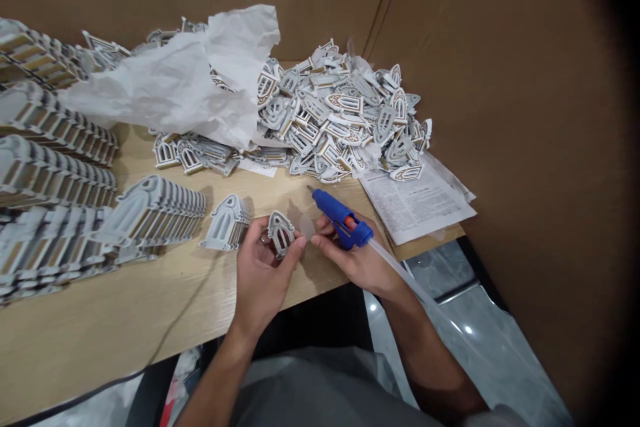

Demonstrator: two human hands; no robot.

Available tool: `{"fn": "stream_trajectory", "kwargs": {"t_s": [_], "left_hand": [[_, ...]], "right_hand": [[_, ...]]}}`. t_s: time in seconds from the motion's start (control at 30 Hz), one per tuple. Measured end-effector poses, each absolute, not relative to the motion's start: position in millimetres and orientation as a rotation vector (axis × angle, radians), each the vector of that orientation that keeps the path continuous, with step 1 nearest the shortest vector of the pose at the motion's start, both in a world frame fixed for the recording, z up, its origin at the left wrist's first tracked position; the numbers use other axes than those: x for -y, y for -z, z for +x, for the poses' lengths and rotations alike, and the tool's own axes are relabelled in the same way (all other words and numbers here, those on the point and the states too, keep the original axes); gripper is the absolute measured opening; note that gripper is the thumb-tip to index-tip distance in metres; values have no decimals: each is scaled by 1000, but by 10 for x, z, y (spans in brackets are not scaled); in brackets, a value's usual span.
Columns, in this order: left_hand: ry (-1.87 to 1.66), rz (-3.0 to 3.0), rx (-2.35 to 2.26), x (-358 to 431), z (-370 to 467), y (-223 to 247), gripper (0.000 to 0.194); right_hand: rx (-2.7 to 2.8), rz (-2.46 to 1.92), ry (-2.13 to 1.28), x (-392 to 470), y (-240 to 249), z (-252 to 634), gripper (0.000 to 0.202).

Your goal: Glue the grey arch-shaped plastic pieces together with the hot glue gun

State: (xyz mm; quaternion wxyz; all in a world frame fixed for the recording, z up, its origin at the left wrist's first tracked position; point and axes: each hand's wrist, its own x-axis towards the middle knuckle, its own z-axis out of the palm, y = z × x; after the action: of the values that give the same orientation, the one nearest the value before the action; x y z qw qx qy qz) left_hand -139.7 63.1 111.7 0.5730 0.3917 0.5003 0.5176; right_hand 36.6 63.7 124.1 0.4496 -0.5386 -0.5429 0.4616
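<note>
L hand (261, 275) grips arch pc (281, 233); R hand (361, 261) grips glue gun (332, 208), maybe also blurry pale bit (307, 225).

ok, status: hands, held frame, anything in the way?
Left hand: holding small arched frame. Right hand: holding blue glue gun, thin translucent piece by its fingertips. Loose frame pile beyond the gun, apart from both hands.

Our left hand (261, 273) and right hand (367, 261) near each other, both in a grip, forearms (427, 353) aslant.
</note>
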Motion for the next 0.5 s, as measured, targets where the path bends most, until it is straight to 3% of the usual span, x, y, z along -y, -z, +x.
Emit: {"fn": "stream_trajectory", "kwargs": {"t_s": [0.5], "left_hand": [[-1224,937,-1143,-639,-1405,-1144,43]], "right_hand": [[1310,-1311,-1299,-599,-1209,335,35]]}}
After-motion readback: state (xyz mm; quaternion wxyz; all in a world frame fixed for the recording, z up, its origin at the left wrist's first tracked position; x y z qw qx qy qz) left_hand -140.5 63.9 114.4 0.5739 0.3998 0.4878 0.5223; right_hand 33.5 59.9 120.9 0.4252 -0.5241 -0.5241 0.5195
